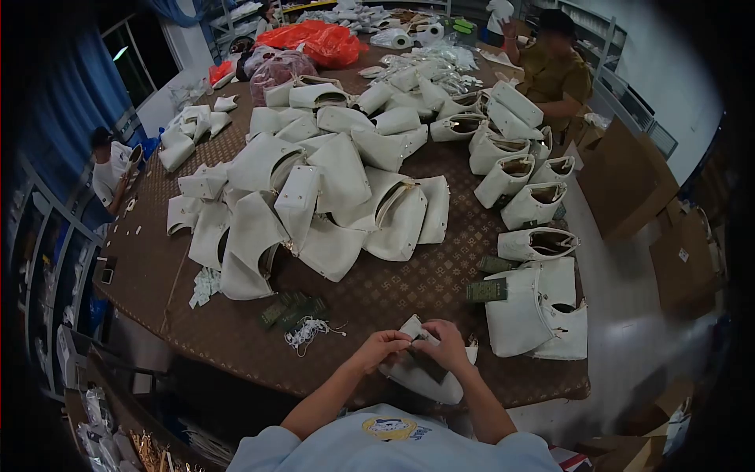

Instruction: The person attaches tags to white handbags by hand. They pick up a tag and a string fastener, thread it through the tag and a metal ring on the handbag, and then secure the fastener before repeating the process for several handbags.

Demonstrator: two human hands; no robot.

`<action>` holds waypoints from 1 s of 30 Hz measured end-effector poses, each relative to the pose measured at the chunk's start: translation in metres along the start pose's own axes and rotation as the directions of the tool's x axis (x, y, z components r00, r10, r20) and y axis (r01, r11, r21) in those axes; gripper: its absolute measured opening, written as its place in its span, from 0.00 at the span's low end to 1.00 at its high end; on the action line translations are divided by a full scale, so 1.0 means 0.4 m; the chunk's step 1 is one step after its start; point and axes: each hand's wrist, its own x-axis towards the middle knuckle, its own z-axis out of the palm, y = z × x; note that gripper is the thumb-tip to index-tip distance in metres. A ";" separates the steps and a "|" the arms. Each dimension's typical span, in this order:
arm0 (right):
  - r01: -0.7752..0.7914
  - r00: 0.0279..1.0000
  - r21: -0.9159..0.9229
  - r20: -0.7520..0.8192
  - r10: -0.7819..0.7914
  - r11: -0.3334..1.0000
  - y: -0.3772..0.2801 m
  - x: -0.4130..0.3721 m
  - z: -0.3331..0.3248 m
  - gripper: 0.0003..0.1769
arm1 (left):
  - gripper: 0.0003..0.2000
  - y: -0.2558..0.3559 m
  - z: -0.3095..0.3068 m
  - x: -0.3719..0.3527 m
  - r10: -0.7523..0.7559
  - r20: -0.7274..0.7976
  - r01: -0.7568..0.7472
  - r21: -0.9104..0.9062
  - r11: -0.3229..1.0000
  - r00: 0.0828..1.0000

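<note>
A white handbag (425, 384) lies at the table's front edge, close against my body. Its pale strap (412, 325) rises between my two hands. My left hand (384, 350) is closed in a pinch beside the strap; what its fingertips hold is too small to make out. Fingers bent, my right hand (445, 346) grips the strap from the other side. Under it a dark green tag (428, 364) shows against the bag. White tag strings (311, 333) lie in a tangle to the left, next to stacked dark green tags (292, 310).
A large heap of white handbags (338, 173) covers the table's middle. More handbags (538, 244) line the right edge, with green tags (486, 290) beside them. Two people (550, 71) (110, 169) are at the table's sides. Cardboard boxes (625, 181) stand right.
</note>
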 end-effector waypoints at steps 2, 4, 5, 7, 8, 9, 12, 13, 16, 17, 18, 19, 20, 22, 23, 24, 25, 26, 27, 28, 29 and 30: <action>0.154 0.964 -0.264 -0.173 -0.203 0.952 0.024 -0.002 -0.032 0.21 | 0.08 -0.010 -0.007 0.010 0.020 -0.002 -0.020 0.051 0.998 1.000; 0.180 0.961 -0.636 -0.049 -0.272 0.751 0.073 -0.014 -0.043 0.24 | 0.07 -0.026 -0.012 0.008 0.015 0.076 -0.025 0.136 0.990 0.997; 0.156 0.968 -0.635 -0.053 -0.244 0.756 0.090 -0.013 -0.035 0.24 | 0.07 -0.031 -0.013 0.003 -0.011 0.090 -0.001 0.138 0.990 0.996; -0.197 0.842 -0.191 0.469 0.266 0.962 0.119 -0.008 -0.037 0.23 | 0.07 -0.014 -0.005 -0.008 -0.006 0.062 0.000 0.100 0.995 0.998; -0.242 0.838 -0.190 0.453 0.304 0.951 0.113 -0.009 -0.052 0.23 | 0.07 -0.016 -0.017 -0.008 0.020 0.052 -0.025 0.097 0.995 0.998; -0.261 0.815 -0.098 0.511 0.273 0.960 0.094 -0.002 -0.064 0.22 | 0.07 -0.019 -0.024 -0.013 -0.011 0.083 0.002 0.109 0.994 0.997; -0.294 0.805 -0.010 0.536 0.253 0.956 0.032 -0.012 -0.125 0.19 | 0.08 -0.016 -0.027 -0.023 0.124 -0.098 -0.129 -0.046 0.991 0.987; -0.281 0.816 -0.008 0.524 0.244 0.960 0.012 -0.003 -0.147 0.18 | 0.08 -0.011 -0.029 -0.029 0.190 -0.260 -0.229 -0.130 0.965 0.947; -0.246 0.960 -0.019 0.133 0.246 0.969 -0.026 0.061 -0.240 0.16 | 0.09 -0.041 -0.068 -0.019 0.279 -0.415 -0.332 -0.060 0.941 0.866; -0.284 0.959 0.001 -0.007 0.284 0.959 -0.052 0.103 -0.281 0.16 | 0.10 -0.059 -0.081 -0.007 0.327 -0.398 -0.325 0.076 0.943 0.857; -0.278 0.957 -0.090 -0.117 0.267 0.956 -0.054 0.154 -0.304 0.16 | 0.10 -0.072 -0.084 0.005 0.326 -0.401 -0.325 0.073 0.943 0.856; -0.278 0.946 -0.180 -0.223 0.236 0.944 -0.055 0.208 -0.324 0.16 | 0.11 -0.086 -0.079 0.018 0.522 -0.355 -0.316 0.498 0.808 0.776; -0.279 0.935 -0.268 -0.296 0.197 0.922 -0.047 0.264 -0.333 0.16 | 0.12 -0.098 -0.071 0.027 0.675 -0.223 -0.233 0.824 0.516 0.703; -0.280 0.913 -0.429 -0.396 0.100 0.859 -0.033 0.374 -0.338 0.14 | 0.13 -0.112 -0.050 0.042 0.733 -0.080 -0.187 0.943 0.275 0.675; -0.280 0.904 -0.503 -0.424 0.048 0.818 -0.026 0.426 -0.338 0.13 | 0.15 -0.119 -0.044 0.047 0.746 0.079 -0.131 0.991 0.011 0.661; -0.269 0.908 -0.505 -0.416 0.042 0.820 0.016 0.489 -0.329 0.13 | 0.15 -0.123 -0.046 0.051 0.750 0.069 -0.123 0.992 0.017 0.658; -0.341 0.893 -0.584 -0.447 0.059 0.736 0.087 0.557 -0.309 0.12 | 0.15 -0.127 -0.048 0.054 0.741 0.077 -0.124 0.992 0.009 0.667; -0.406 0.876 -0.654 -0.476 0.070 0.638 0.150 0.604 -0.291 0.11 | 0.15 -0.133 -0.048 0.057 0.732 0.083 -0.125 0.992 0.003 0.676; -0.394 0.884 -0.659 -0.463 0.067 0.641 0.201 0.628 -0.280 0.11 | 0.15 -0.140 -0.046 0.057 0.733 0.067 -0.114 0.993 0.014 0.677; -0.493 0.858 -0.634 -0.469 0.211 0.595 0.251 0.654 -0.273 0.11 | 0.14 -0.142 -0.049 0.058 0.728 0.065 -0.117 0.993 0.021 0.683; -0.582 0.812 -0.610 -0.470 0.345 0.538 0.276 0.686 -0.267 0.12 | 0.14 -0.137 -0.058 0.061 0.725 0.063 -0.117 0.993 0.024 0.685; -0.523 0.841 -0.646 -0.498 0.213 0.556 0.271 0.686 -0.260 0.13 | 0.14 -0.135 -0.066 0.061 0.732 0.046 -0.099 0.995 0.029 0.680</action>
